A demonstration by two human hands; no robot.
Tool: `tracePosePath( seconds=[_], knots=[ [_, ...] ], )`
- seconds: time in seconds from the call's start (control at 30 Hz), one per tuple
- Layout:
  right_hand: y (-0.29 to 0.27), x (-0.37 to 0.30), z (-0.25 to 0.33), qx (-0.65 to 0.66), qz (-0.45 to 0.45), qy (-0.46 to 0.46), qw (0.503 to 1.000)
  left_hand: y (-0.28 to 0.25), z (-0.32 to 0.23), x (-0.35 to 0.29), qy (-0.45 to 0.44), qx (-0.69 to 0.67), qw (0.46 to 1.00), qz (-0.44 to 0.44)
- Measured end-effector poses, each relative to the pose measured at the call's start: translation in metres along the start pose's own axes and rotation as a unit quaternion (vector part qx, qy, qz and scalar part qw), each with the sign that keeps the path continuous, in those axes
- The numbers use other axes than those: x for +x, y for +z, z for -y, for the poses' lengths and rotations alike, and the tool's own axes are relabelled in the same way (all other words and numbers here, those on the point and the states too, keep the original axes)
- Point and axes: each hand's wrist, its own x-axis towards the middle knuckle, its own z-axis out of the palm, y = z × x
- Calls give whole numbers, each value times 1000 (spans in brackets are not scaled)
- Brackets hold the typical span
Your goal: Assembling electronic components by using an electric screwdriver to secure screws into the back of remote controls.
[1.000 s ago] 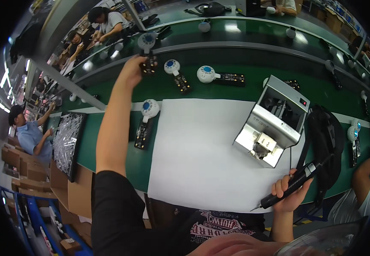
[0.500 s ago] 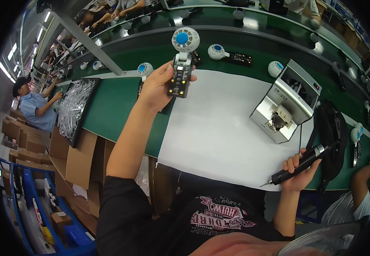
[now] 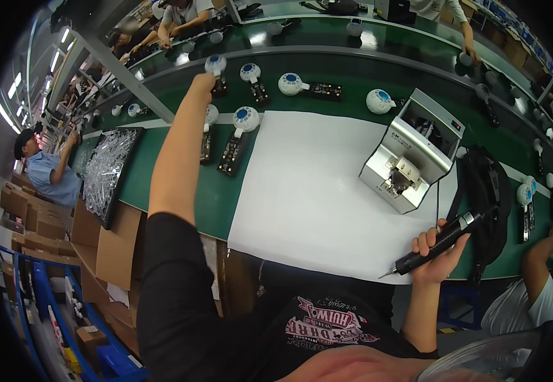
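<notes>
My left hand (image 3: 204,85) reaches to the far side of the bench, closed at the black handle of what looks like a half-built handheld fan (image 3: 215,64). This fan has a round white head with a blue centre; my fingers are partly hidden. My right hand (image 3: 434,260) is wrapped round a black electric screwdriver (image 3: 439,243), its thin bit pointing left over the near edge of the white sheet (image 3: 315,191). Similar fans with bare circuit-board handles lie near my left hand: one fan (image 3: 230,153) beside the sheet, another fan (image 3: 251,73) farther back.
A silver screw feeder (image 3: 410,159) stands on the sheet's right side, with a black bag (image 3: 490,210) beyond it. More fans (image 3: 291,84) lie along the green belt. At left are a tray of clear plastic parts (image 3: 107,169) and cardboard boxes (image 3: 118,254). Co-workers sit around.
My left hand has moved away and left, from over the sheet's far-left corner to the belt. Fans on the belt have shifted left. My right hand still holds the screwdriver.
</notes>
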Motion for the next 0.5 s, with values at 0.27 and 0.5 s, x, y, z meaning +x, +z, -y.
tracePosePath(
  seconds=[0.27, 0.5],
  knots=[
    [-7, -2, 0, -4, -22, -20, 1000, 55, -24, 12, 91, 504, 857, -58],
    [-9, -2, 3, -5, -25, -16, 1000, 128, -13, 9, 94, 539, 836, 44]
  ],
)
